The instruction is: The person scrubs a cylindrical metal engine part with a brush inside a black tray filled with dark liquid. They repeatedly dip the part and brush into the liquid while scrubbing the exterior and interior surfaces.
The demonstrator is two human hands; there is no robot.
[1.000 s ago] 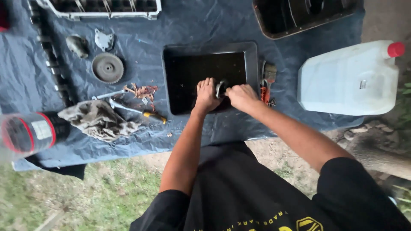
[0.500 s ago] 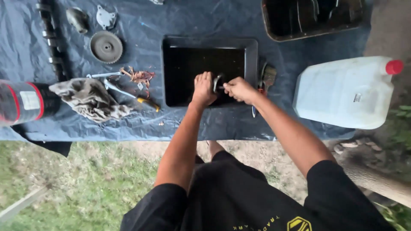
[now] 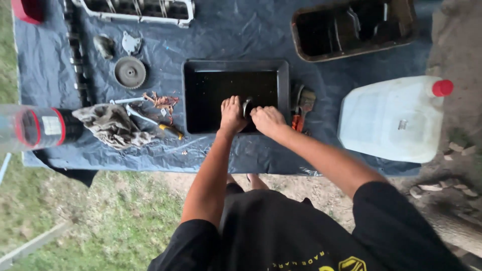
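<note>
Both of my hands reach into a black rectangular tray [image 3: 193, 90] that lies on a dark blue tarp [image 3: 236, 35]. My left hand [image 3: 232, 114] and my right hand [image 3: 267, 119] together grip a small curved metal part [image 3: 246, 104] at the tray's near edge. The part shows only between the two hands; most of it is hidden by my fingers.
Right of the tray lie a paintbrush [image 3: 304, 104] and a white plastic jug [image 3: 391, 118] with a red cap. To the left are a dirty rag [image 3: 110, 125], a screwdriver [image 3: 165, 128], a gear [image 3: 130, 72] and a clear bottle [image 3: 35, 128]. A rusty oil pan [image 3: 351, 27] sits at the back right.
The view has shifted a little; my hands stay in the tray on the metal part, with the right hand drawn slightly closer to the left.
</note>
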